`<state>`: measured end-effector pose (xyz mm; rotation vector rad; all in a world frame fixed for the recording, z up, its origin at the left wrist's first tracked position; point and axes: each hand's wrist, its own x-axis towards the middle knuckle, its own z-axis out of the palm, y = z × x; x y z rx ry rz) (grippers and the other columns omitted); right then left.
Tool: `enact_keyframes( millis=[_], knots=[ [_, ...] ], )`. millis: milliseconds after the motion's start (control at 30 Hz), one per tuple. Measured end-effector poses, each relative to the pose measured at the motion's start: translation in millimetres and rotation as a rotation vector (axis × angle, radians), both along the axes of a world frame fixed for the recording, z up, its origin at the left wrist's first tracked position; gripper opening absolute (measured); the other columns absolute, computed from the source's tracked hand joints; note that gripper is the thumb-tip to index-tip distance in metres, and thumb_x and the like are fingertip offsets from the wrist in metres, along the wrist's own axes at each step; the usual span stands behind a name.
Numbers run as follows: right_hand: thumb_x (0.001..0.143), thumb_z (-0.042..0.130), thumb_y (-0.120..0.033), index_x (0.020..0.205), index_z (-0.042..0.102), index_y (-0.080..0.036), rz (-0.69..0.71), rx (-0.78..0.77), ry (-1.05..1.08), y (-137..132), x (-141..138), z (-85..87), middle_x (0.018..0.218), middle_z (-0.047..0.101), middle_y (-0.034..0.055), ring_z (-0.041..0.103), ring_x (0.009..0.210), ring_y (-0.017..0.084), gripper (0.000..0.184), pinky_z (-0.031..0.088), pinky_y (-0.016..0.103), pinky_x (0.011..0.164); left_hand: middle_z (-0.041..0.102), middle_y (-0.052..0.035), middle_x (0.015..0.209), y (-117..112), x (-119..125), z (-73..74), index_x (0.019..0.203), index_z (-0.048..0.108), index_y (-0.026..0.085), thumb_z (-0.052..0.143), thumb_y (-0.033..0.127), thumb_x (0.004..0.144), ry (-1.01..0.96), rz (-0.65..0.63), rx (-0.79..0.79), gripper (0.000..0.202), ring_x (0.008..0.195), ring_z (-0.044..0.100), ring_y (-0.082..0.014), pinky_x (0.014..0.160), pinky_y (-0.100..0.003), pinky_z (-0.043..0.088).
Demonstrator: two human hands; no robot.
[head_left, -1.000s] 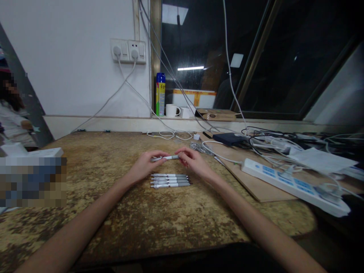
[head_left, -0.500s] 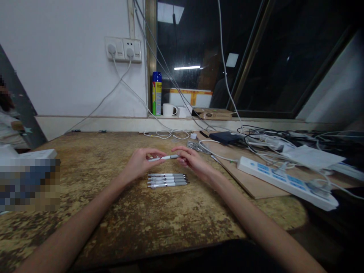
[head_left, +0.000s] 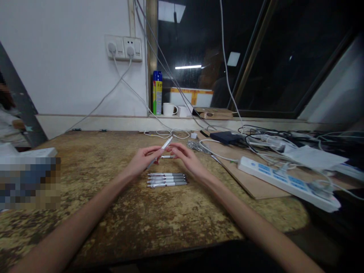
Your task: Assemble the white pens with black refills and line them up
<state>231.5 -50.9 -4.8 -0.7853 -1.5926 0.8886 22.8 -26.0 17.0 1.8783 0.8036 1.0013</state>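
Observation:
My left hand (head_left: pixel 142 160) is closed on a white pen barrel (head_left: pixel 164 145) that tilts up and to the right. My right hand (head_left: pixel 186 158) is closed too, pinching a short grey pen piece (head_left: pixel 167 156) that lies level between the two hands. Just in front of both hands, several white-and-grey pens (head_left: pixel 166 180) lie side by side in a neat row on the worn brown table (head_left: pixel 159 220). Neither hand touches that row.
A white power strip (head_left: pixel 284 182) lies on a thin board (head_left: pixel 256 187) at the right, amid tangled cables (head_left: pixel 270 138) and a black box (head_left: pixel 226 137). On the sill stand a spray can (head_left: pixel 157 93) and mug (head_left: pixel 170 109). A white box (head_left: pixel 40 152) and another person (head_left: pixel 8 121) are at the left.
The pen was held level between both hands. Now my left hand has swung a white barrel up at an angle, while my right hand keeps a short piece level; the pen looks pulled apart.

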Motion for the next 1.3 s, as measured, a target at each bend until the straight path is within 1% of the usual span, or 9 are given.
enact_keyframes(
  millis=[167, 300, 367, 467, 533, 600, 867, 1167, 1300],
  knots=[
    [0.092, 0.066, -0.051, 0.103, 0.076, -0.025, -0.034, 0.020, 0.095, 2, -1, 1.5, 0.103, 0.073, 0.0019, 0.065, 0.097, 0.021, 0.029, 0.048, 0.036, 0.097, 0.064, -0.0012, 0.076, -8, 8, -3.6, 0.115, 0.075, 0.018, 0.068, 0.050, 0.090, 0.067, -0.084, -0.076, 0.042, 0.063, 0.054, -0.0140, 0.057, -0.025, 0.040],
    [0.091, 0.069, -0.050, 0.095, 0.073, -0.025, -0.019, -0.053, 0.389, 4, -1, 0.0, 0.099, 0.072, 0.0020, 0.065, 0.099, 0.020, 0.026, 0.049, 0.035, 0.097, 0.071, -0.0084, 0.103, -2, 7, -9.8, 0.120, 0.074, 0.019, 0.061, 0.052, 0.095, 0.008, -0.069, -0.030, 0.044, 0.087, 0.063, -0.0203, 0.070, -0.028, 0.050],
    [0.090, 0.072, -0.045, 0.098, 0.069, -0.025, 0.015, -0.119, 0.609, 4, 3, 3.7, 0.093, 0.070, 0.0007, 0.065, 0.093, 0.017, 0.021, 0.052, 0.033, 0.091, 0.071, -0.0103, 0.110, 6, 2, -14.5, 0.120, 0.073, 0.017, 0.054, 0.055, 0.098, 0.005, 0.008, 0.017, 0.048, 0.096, 0.062, -0.0229, 0.072, -0.029, 0.053],
    [0.095, 0.068, -0.027, 0.094, 0.065, -0.022, 0.124, -0.147, 0.857, 3, 12, 14.1, 0.072, 0.052, -0.0043, 0.052, 0.064, 0.009, 0.005, 0.050, 0.021, 0.068, 0.072, -0.0098, 0.105, 17, -7, -22.5, 0.117, 0.073, 0.016, 0.049, 0.054, 0.100, 0.066, 0.108, 0.078, 0.048, 0.090, 0.062, -0.0221, 0.069, -0.029, 0.052],
    [0.101, 0.056, -0.027, 0.088, 0.062, -0.020, 0.186, -0.194, 0.966, 2, 20, 21.3, 0.065, 0.041, -0.0049, 0.042, 0.056, 0.009, 0.016, 0.043, 0.019, 0.056, 0.073, -0.0088, 0.103, 22, -12, -26.4, 0.115, 0.073, 0.016, 0.046, 0.052, 0.102, 0.114, 0.144, 0.129, 0.047, 0.086, 0.062, -0.0211, 0.068, -0.028, 0.051],
    [0.105, 0.045, -0.035, 0.086, 0.059, -0.019, 0.213, -0.226, 1.035, 1, 26, 26.4, 0.065, 0.035, -0.0050, 0.038, 0.054, 0.010, 0.028, 0.041, 0.020, 0.053, 0.074, -0.0079, 0.102, 24, -16, -28.4, 0.113, 0.074, 0.017, 0.044, 0.049, 0.103, 0.161, 0.171, 0.180, 0.045, 0.085, 0.063, -0.0207, 0.069, -0.028, 0.049],
    [0.103, 0.037, -0.023, 0.084, 0.054, -0.019, 0.258, -0.222, 1.069, -4, 30, 29.7, 0.065, 0.030, -0.0051, 0.035, 0.055, 0.011, 0.025, 0.040, 0.021, 0.053, 0.076, -0.0055, 0.101, 17, -17, -26.6, 0.105, 0.075, 0.019, 0.041, 0.038, 0.105, 0.398, 0.240, 0.402, 0.039, 0.093, 0.068, -0.0226, 0.082, -0.031, 0.046],
    [0.100, 0.042, -0.023, 0.089, 0.058, -0.018, 0.246, -0.220, 1.035, -7, 28, 32.3, 0.067, 0.030, -0.0048, 0.036, 0.056, 0.011, 0.019, 0.041, 0.022, 0.055, 0.075, -0.0032, 0.092, 12, -17, -24.6, 0.104, 0.074, 0.021, 0.039, 0.036, 0.107, 0.467, 0.228, 0.398, 0.039, 0.085, 0.067, -0.0218, 0.077, -0.030, 0.043],
    [0.101, 0.045, -0.030, 0.088, 0.058, -0.018, 0.246, -0.222, 1.040, -8, 28, 32.0, 0.067, 0.030, -0.0048, 0.036, 0.057, 0.012, 0.022, 0.042, 0.022, 0.055, 0.074, -0.0029, 0.090, 11, -18, -23.6, 0.105, 0.073, 0.022, 0.037, 0.037, 0.108, 0.501, 0.215, 0.386, 0.039, 0.086, 0.068, -0.0218, 0.077, -0.030, 0.043]
  ],
)
